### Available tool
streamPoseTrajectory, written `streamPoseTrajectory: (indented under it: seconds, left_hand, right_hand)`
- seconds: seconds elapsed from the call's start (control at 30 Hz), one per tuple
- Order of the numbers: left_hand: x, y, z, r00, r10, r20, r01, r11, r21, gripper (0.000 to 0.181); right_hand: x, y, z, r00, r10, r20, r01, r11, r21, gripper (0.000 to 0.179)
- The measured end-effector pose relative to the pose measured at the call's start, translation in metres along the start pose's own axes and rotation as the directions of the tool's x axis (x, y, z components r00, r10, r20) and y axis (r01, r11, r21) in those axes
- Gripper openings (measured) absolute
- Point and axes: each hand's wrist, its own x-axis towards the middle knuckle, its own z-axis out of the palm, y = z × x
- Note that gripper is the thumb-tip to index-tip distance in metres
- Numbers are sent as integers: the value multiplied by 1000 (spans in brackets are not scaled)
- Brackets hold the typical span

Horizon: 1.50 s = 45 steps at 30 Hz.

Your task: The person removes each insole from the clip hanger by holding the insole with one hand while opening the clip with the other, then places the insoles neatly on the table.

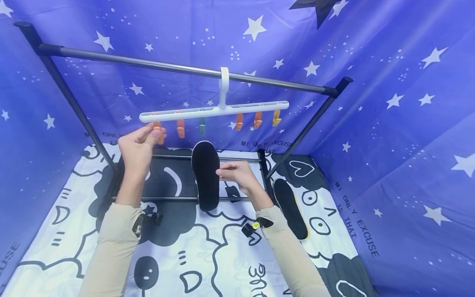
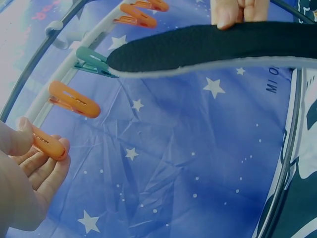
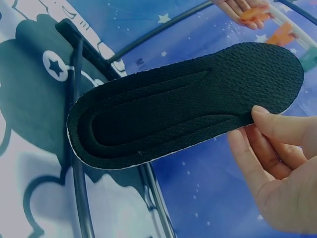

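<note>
A black shoe insole (image 1: 205, 177) is held upright by its right edge in my right hand (image 1: 242, 175), thumb on the dark face and fingers behind, as the right wrist view shows. My left hand (image 1: 135, 150) pinches the leftmost orange clothespin (image 2: 48, 144), which hangs from the end of a white clip hanger (image 1: 185, 114). Beside it hang another orange clothespin (image 1: 180, 128) and a green clothespin (image 1: 202, 126). The insole's rounded upper end is below the green one in the head view, with no clothespin gripping it.
The hanger hooks over a dark metal rack's top bar (image 1: 148, 62). Two more orange clothespins and a yellow clothespin (image 1: 276, 118) hang on its right half. A second black insole (image 1: 291, 208) lies at the right on the patterned cloth (image 1: 200, 255). A starry blue curtain (image 1: 400, 136) surrounds the rack.
</note>
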Motion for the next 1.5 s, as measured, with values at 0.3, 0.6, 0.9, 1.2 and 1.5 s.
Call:
streamPoseTrajectory:
  seconds: [0.3, 0.6, 0.9, 1.2, 1.5]
  left_hand:
    - [0, 0, 1, 1000, 4, -21, -5, 998, -57, 31]
    - [-1, -1, 2, 1000, 7, -17, -9, 994, -107, 31]
    - [-2, 0, 3, 999, 35, -16, -37, 988, -148, 32]
    - [-2, -3, 3, 1000, 29, -10, -30, 989, -148, 33]
    - [-2, -7, 3, 999, 48, -1, -48, 990, -135, 32]
  right_hand:
    - [-7, -5, -32, 998, 0, -56, 2, 1000, 26, 12]
    - [-15, -9, -67, 992, -19, -124, 24, 999, 42, 26]
    - [-23, -14, -103, 981, -25, -192, 34, 998, 43, 32]
    - [-31, -20, -132, 975, -17, -222, 25, 999, 30, 34]
    - [-36, -23, -161, 964, 7, -266, -16, 999, -32, 32]
